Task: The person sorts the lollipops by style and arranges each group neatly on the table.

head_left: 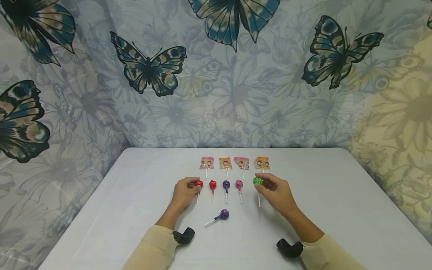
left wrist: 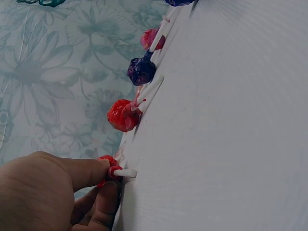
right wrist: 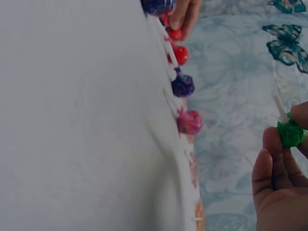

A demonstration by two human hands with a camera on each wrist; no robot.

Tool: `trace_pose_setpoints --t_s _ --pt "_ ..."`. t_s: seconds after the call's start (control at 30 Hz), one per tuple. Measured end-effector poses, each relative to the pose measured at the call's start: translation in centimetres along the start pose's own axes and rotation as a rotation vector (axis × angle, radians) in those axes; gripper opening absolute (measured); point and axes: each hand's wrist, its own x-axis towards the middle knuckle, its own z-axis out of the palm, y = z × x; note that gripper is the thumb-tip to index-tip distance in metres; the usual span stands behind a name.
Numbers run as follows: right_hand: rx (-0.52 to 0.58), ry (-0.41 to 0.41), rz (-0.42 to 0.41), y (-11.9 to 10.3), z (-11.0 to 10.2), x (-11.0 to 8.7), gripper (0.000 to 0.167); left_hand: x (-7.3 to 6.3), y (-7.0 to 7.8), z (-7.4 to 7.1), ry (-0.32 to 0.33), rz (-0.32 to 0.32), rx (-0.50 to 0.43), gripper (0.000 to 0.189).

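Observation:
My left hand pinches a red lollipop by its wrapped head at the left end of a row, its white stick pointing toward me. Between thumb and fingers, my right hand holds a green lollipop at the row's right end; in the right wrist view it is raised off the table. Between the hands lie another red lollipop, a dark purple lollipop and a pink lollipop. Nearer to me, a second purple lollipop lies slanted, its stick toward the lower left.
Behind the row, several flat-wrapped lollipops lie side by side, among them a pink packet and an orange packet. Everything lies on a white table. A butterfly-patterned cloth hangs behind it. Each wrist wears a black device.

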Motion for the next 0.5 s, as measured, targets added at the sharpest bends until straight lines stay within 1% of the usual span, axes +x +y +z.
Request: trace_pose_setpoints --t_s 0.1,0.27,0.5 --pt "-0.029 -0.004 0.062 0.5 -0.1 0.7 0.028 0.0 0.0 0.0 0.000 -0.001 0.005 0.028" --pt "-0.064 -0.038 0.165 1.3 0.0 1.8 0.031 0.1 0.0 0.0 0.001 -0.006 0.002 0.029" --pt "-0.129 -0.093 0.261 2.6 0.5 2.8 0.032 0.1 0.1 -0.1 -0.005 -0.017 -0.011 0.029"
